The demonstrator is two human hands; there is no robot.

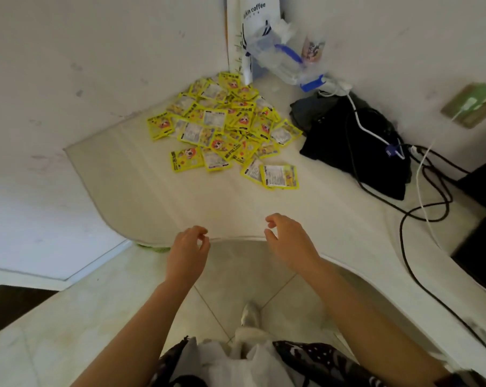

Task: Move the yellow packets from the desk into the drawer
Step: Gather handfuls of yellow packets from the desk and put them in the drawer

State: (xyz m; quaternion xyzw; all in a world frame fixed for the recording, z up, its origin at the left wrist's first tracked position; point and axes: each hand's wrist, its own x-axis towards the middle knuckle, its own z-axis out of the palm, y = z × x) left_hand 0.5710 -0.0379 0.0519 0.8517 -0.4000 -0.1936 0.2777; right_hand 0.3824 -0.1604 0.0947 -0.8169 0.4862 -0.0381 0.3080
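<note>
Both hands, left hand (190, 247) and right hand (288, 237), hover loosely curled, empty, near yellow packets (225, 127).

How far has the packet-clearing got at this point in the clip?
Nothing looks moved yet: the yellow packets lie in a heap on the desk near the corner. The left hand and right hand hover at the desk's near edge, fingers loosely curled, holding nothing. No drawer is in view. The whole pile remains to be transferred.
</note>
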